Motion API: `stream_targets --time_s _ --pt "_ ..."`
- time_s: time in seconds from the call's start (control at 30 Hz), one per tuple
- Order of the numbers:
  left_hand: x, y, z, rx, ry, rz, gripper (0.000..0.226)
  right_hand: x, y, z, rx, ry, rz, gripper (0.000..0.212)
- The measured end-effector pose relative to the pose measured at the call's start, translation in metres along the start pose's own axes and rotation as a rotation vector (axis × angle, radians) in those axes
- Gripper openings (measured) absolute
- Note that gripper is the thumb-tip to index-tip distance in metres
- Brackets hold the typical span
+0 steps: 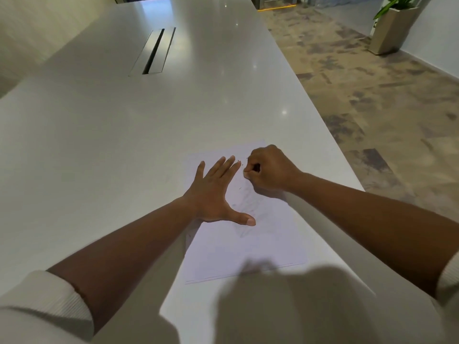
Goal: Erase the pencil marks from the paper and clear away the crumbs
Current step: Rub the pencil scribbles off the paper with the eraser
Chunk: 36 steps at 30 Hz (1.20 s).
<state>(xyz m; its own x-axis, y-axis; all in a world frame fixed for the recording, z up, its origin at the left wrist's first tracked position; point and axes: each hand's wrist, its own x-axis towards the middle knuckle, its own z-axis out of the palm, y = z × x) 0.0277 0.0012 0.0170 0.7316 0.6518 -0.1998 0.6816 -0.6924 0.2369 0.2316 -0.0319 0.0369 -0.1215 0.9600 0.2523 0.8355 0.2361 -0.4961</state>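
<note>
Head view: paper [260, 244] lies on surface [124, 145] near its right edge. Left hand [213, 197] flat, fingers [223, 165] splayed, released, pinning the sheet. Right hand [270, 170] clenched just beyond left fingertips, prob. around an eraser, hidden, can't tell. Faint marks [250, 207] between thumb & fist; crumbs [239, 161] by fingertips. Step: erasing. Next: rub w/ sheet held taut, then sweep.

The paper [248, 244] lies on the table [111, 157] near its right edge. The left hand [213, 197] rests flat on the paper's left part, the right hand [269, 170] on its far end.
</note>
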Motion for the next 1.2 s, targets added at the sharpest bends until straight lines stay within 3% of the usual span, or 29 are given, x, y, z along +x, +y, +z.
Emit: stream_targets --time_s 0.23,0.43,0.53,0.83,1.2 --pt "0.001 -0.002 0.002 0.010 0.002 0.003 0.152 -0.039 -0.028 0.009 0.098 -0.232 -0.102 0.013" --pt "0.000 -0.001 0.000 0.004 -0.002 -0.001 0.152 0.002 0.005 0.004 0.046 0.061 0.017 0.015" --pt "0.001 -0.001 0.000 -0.001 -0.007 -0.001 0.152 0.000 0.008 0.009 0.062 0.068 0.046 0.012" --pt "0.003 -0.001 -0.001 0.024 -0.003 0.014 0.150 -0.003 0.015 0.001 0.411 0.143 0.343 0.008" --pt "0.034 0.001 -0.017 0.049 0.035 0.040 0.149 -0.004 0.014 0.004 0.449 0.146 0.380 0.007"
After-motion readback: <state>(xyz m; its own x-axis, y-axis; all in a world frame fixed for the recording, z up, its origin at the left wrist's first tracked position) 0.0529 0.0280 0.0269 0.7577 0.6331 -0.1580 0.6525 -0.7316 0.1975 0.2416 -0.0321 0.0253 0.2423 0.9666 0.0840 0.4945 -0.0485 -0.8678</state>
